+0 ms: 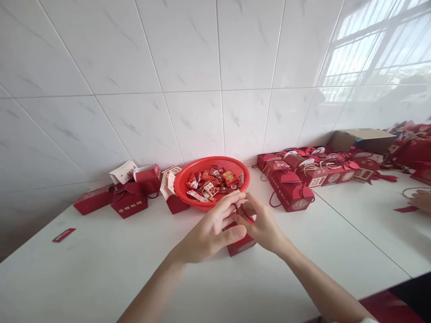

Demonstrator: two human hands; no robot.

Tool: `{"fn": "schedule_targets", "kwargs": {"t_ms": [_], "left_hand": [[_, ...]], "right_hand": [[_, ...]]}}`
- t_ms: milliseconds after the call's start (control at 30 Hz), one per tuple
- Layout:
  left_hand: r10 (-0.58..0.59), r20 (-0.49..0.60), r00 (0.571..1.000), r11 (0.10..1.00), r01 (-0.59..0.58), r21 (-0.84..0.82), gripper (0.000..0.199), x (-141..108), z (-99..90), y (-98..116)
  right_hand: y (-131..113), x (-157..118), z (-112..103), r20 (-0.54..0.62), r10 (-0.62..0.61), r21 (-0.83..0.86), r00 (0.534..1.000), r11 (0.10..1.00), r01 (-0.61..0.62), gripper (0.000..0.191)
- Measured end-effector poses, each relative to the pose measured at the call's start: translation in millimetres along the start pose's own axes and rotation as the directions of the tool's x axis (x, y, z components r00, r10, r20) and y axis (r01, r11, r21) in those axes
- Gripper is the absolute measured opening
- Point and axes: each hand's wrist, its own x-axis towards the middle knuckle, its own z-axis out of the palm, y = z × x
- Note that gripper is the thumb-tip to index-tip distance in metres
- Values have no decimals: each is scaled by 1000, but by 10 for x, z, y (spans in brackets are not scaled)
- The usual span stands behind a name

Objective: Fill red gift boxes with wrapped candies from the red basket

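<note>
Fingers (pixel 232 197) of both hands (pixel 208 235) meet over a red box (pixel 240 244).

The plastic basket (pixel 211 159) is bright red with a pattern of small holes, and the candy wrappers (pixel 210 184) inside it are red with some gold and white. The gift boxes (pixel 289 193) are dark red with a white square mark. The wall tiles (pixel 188 58) are white with grey veins like marble
</note>
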Motion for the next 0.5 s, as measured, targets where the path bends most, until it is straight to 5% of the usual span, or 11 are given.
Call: {"fn": "schedule_targets", "kwargs": {"t_ms": [200, 367, 500], "left_hand": [[117, 18, 993, 993, -117, -30, 73, -1, 105, -83], [172, 112, 979, 984, -177, 34, 26, 93, 276, -205], [-39, 244, 969, 992, 8, 126, 36, 247, 585, -711]], "right_hand": [[-13, -67, -134, -326, -91, -27, 941, 996, 87, 16], [-224, -107, -873, -699, -211, -69, 684, 971, 230, 10], [-209, -135, -1643, -834, -246, -115, 494, 953, 280, 12]]}}
